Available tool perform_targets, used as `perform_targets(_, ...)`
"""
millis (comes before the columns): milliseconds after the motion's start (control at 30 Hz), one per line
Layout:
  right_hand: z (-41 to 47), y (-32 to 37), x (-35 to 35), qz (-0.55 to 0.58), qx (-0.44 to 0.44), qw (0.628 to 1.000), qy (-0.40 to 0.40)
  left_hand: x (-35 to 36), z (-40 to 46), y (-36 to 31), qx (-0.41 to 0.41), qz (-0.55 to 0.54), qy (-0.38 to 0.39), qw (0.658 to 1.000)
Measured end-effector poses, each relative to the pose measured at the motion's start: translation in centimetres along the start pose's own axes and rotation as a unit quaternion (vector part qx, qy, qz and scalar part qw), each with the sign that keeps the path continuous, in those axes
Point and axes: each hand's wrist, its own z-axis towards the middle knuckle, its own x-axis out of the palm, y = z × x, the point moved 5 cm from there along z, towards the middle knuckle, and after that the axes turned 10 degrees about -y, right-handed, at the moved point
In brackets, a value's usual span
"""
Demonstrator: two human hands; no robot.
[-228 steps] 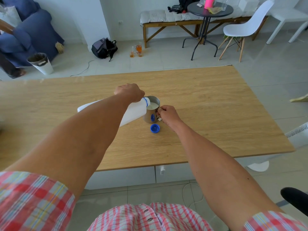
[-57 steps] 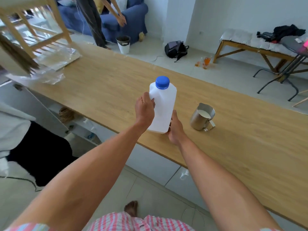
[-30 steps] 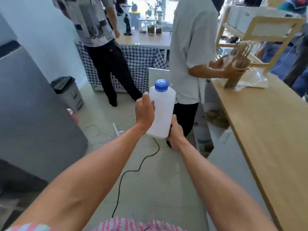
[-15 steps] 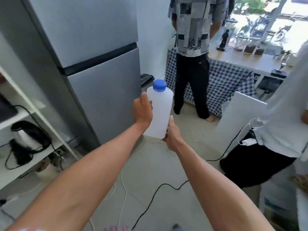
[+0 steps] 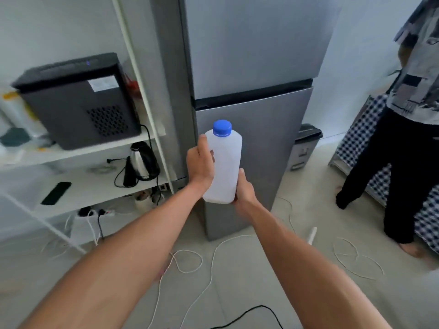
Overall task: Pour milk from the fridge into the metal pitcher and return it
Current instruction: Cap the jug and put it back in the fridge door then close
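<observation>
Milk bottle [image 5: 224,167] upright before the closed fridge [image 5: 251,86].
My left hand [image 5: 200,162] grasps its side; my right hand [image 5: 244,191], at 5 o'clock, grips its base.

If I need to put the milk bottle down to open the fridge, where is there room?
The lower shelf is bare between the black phone and the kettle. The upper shelf is crowded by the black machine. Loose cables litter the floor.

My two bare forearms, no sleeves in sight, no watch, rings or gloves, my left hand [image 5: 200,162] broad-backed, my right hand [image 5: 244,189] with a short trimmed thumbnail
</observation>
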Motion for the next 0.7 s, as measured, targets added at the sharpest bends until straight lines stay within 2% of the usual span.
perform_targets(367,3.4,1.5,5.4,-0.070,0.018,0.992,0.108,-2.2,3.6,-1.0,0.005,0.005,-0.141,0.990)
perform_targets(600,5.3,1.4,6.5,-0.086,0.016,0.990,0.114,-2.5,5.3,-0.5,0.009,0.012,-0.162,0.987)
perform_targets(700,6.4,3.3,6.5,-0.138,-0.041,0.987,0.075,-2.6,6.1,-0.2,0.013,0.008,-0.154,0.988)
